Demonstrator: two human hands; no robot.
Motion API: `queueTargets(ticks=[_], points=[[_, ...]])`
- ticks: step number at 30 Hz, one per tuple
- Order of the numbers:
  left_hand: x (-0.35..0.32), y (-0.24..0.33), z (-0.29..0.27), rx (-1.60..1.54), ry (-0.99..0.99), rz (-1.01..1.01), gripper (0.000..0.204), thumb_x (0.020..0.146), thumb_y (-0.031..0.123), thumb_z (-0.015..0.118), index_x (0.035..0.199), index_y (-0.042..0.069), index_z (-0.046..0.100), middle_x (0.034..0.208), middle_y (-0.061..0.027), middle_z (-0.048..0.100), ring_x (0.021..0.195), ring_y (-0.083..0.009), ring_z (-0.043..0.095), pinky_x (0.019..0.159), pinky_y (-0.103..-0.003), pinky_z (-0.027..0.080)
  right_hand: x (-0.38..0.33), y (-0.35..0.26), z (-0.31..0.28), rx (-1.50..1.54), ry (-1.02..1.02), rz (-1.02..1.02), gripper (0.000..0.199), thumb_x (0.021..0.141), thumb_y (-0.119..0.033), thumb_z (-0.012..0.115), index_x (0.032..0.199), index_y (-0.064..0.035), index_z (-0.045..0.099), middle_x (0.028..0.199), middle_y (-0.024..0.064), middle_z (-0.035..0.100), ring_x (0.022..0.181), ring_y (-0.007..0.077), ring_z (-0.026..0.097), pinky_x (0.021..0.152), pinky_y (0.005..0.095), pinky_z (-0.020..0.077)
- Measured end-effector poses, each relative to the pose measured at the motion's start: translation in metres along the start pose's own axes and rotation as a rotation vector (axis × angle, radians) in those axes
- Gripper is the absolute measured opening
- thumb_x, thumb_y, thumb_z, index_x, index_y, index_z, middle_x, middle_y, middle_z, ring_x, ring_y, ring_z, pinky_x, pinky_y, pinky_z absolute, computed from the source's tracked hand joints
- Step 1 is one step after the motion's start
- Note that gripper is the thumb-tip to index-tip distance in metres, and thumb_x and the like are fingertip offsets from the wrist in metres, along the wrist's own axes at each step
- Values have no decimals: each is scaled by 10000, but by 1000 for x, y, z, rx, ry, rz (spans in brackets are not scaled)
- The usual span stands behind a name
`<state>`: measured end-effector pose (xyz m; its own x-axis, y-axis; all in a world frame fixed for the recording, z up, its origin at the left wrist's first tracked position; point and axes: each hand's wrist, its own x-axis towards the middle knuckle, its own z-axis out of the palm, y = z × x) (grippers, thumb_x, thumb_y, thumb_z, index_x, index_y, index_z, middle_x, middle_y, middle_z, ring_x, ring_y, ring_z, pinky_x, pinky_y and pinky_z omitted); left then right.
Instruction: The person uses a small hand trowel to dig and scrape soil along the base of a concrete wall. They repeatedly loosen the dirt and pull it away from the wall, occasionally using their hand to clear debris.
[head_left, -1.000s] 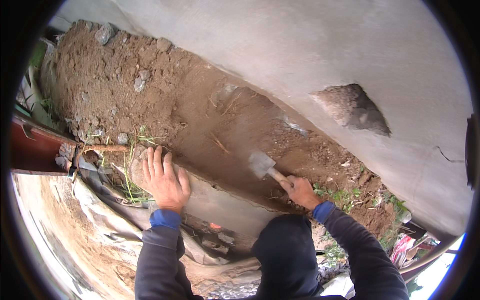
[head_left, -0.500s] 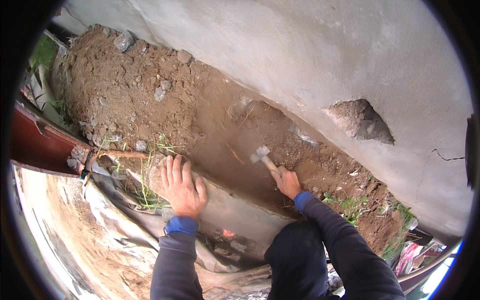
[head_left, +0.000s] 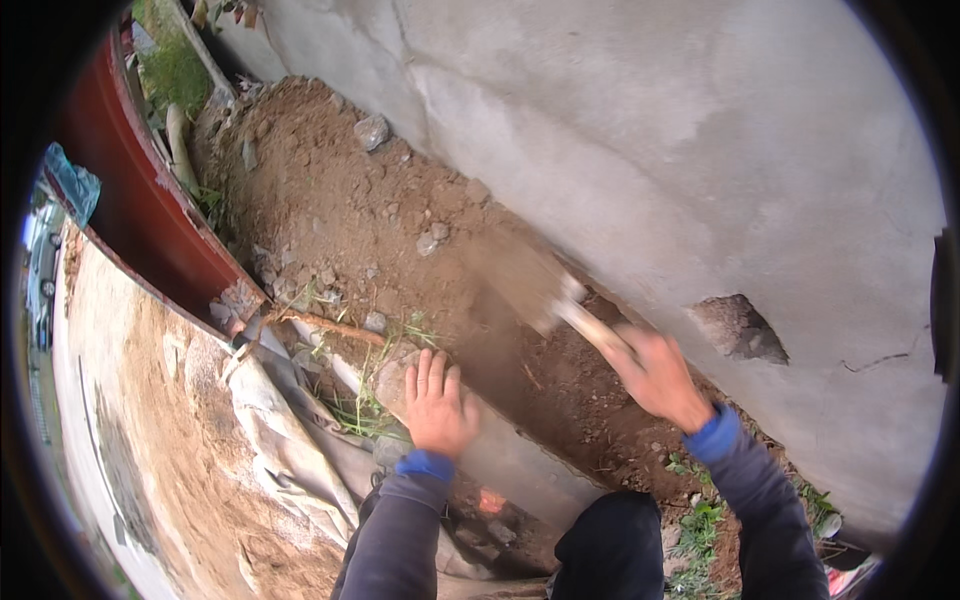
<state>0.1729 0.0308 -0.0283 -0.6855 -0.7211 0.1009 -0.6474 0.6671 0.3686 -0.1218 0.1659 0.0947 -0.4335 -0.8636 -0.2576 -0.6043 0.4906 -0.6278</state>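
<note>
My right hand (head_left: 655, 375) is closed round the pale wooden handle of a short-handled digging tool (head_left: 590, 322). Motion smears its broad, flat blade, which is over the loose brown soil (head_left: 330, 190) beside the wall. My left hand (head_left: 440, 405) lies with outstretched fingers on the end of a low concrete curb (head_left: 535, 455). Nothing is in that hand. Between the curb and the wall runs a dug trench (head_left: 570, 400), darker than the heaped soil.
A grey plastered wall (head_left: 620, 140) with a broken hole (head_left: 745, 325) bounds the right side. At left stands a red-brown metal panel (head_left: 150, 190). A root (head_left: 335, 327), grass and a crumpled pale sheet (head_left: 285, 430) lie near the curb. My dark-clad knee (head_left: 610, 550) is below.
My right hand has swung the digging tool up from the trench bottom towards the wall. My left hand stays on the curb. The whole view has shifted and turned somewhat.
</note>
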Motion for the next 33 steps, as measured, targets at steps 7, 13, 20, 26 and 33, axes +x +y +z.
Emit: queueTargets(ticks=[7, 13, 20, 26, 33], points=[[-1, -1, 0, -33, -16, 2, 515, 875, 232, 637, 1308, -45, 661, 1524, -230, 540, 1549, -432, 365, 1291, -602, 234, -2, -29, -38, -75, -60, 104, 377, 1045, -357, 661, 1156, -3, 734, 783, 265, 684, 713, 415, 686, 670, 483, 518], [-5, -3, 8, 44, -7, 21, 551, 893, 271, 607, 1348, -38, 626, 1544, -234, 526, 1551, -438, 361, 1283, -605, 234, -74, 123, 22, -322, -409, 378, 477, 1041, -453, 606, 1024, -11, 784, 914, 263, 740, 853, 452, 733, 784, 535, 582], [-3, 1, 8, 103, -22, 23, 559, 891, 280, 596, 1347, -42, 618, 1551, -242, 510, 1554, -448, 351, 1283, -605, 225, -74, 183, 104, -49, -223, 528, 488, 1032, -461, 628, 1043, 6, 767, 935, 292, 743, 902, 483, 731, 824, 548, 581], [-2, 3, 5, 116, -21, 57, 554, 897, 251, 607, 1364, -47, 595, 1556, -245, 495, 1561, -451, 333, 1285, -599, 220, -109, 207, 151, -6, 65, 310, 408, 1032, -396, 645, 991, -2, 739, 879, 302, 716, 885, 507, 703, 780, 564, 566], [-5, -2, 11, 143, -2, 71, 546, 903, 269, 601, 1353, -41, 601, 1563, -243, 496, 1561, -450, 337, 1283, -601, 224, -98, 209, 166, -198, 38, 357, 411, 1046, -403, 619, 996, -16, 746, 844, 313, 716, 816, 519, 709, 754, 595, 579]])
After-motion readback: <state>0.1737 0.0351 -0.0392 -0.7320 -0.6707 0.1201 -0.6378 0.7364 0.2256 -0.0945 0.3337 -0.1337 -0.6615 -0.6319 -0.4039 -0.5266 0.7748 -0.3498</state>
